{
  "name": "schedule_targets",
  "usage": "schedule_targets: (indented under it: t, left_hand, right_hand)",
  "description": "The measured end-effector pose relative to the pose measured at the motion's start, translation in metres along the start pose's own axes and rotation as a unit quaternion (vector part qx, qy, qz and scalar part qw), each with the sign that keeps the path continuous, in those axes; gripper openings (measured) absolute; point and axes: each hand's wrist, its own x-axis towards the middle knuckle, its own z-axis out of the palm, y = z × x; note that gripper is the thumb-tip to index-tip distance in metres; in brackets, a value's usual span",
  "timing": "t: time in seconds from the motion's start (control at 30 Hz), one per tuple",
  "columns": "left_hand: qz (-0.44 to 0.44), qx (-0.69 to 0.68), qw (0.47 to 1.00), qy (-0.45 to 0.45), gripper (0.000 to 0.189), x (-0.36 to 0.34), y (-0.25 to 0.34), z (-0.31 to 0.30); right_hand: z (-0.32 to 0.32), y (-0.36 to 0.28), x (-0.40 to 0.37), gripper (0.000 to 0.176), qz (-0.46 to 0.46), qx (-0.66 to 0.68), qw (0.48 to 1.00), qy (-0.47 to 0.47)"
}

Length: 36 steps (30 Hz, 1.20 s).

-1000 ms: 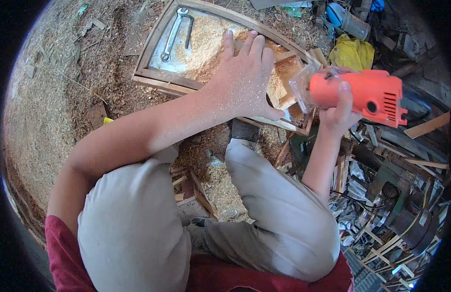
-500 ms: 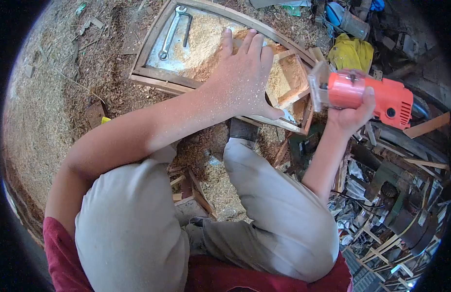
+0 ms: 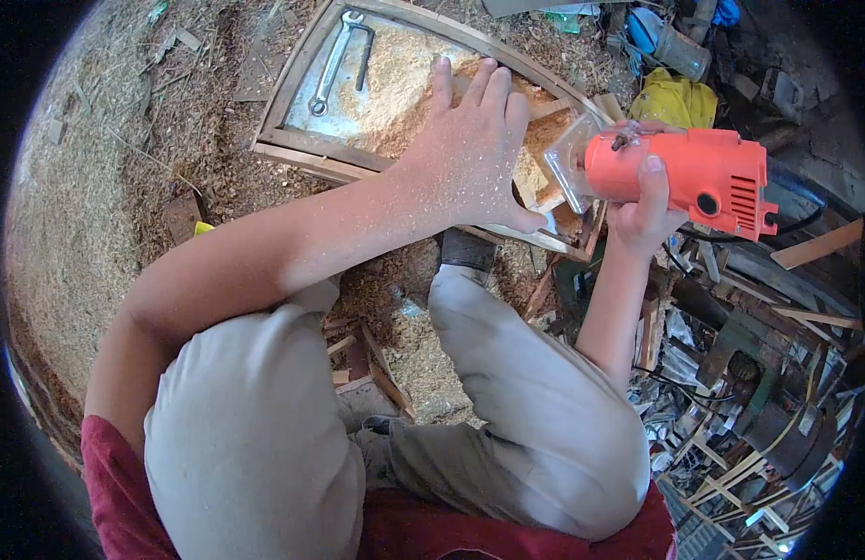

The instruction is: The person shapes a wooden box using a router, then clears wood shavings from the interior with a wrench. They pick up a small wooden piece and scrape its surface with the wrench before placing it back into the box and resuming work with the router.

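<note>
My right hand [image 3: 645, 210] is wrapped around an orange trim router [image 3: 684, 177] with a clear base, tilted on its side. The router's base overlaps the right end of a wood-framed tray [image 3: 302, 140]. My left hand [image 3: 470, 149], dusted with sawdust, lies spread over the tray with fingers apart. Under and beside its palm is a wooden piece [image 3: 552, 110], partly hidden by the hand and the router. Loose sawdust [image 3: 395, 79] covers much of the tray. At the tray's left end lie a combination wrench [image 3: 332, 67] and a dark hex key [image 3: 363, 61].
Sawdust and wood shavings cover the ground [image 3: 106, 187]. A yellow cloth [image 3: 675, 101] lies beyond the router. Scrap wood and machine parts [image 3: 759, 364] crowd the right side. A small wooden offcut [image 3: 386, 373] sits between my legs.
My right hand has brought the router left, so its clear base now overlaps the tray's right end. My left hand has hardly moved.
</note>
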Motion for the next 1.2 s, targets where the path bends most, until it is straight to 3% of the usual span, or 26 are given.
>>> schedule_targets:
  t: [0.37,0.87,1.2]
  left_hand:
    - [0.0,0.022,1.0,-0.015,0.129,0.001,0.0,-0.001]
    - [0.002,0.0,1.0,0.02,0.112,0.001,0.001,0.004]
    - [0.005,0.005,1.0,0.025,0.116,0.002,0.001,0.005]
  right_hand:
    - [0.008,0.003,-0.002,0.058,0.012,-0.015,1.0,-0.009]
    - [0.011,0.008,0.009,0.057,-0.016,0.03,0.999,-0.012]
    - [0.019,0.006,0.015,0.059,-0.032,0.031,0.999,0.011]
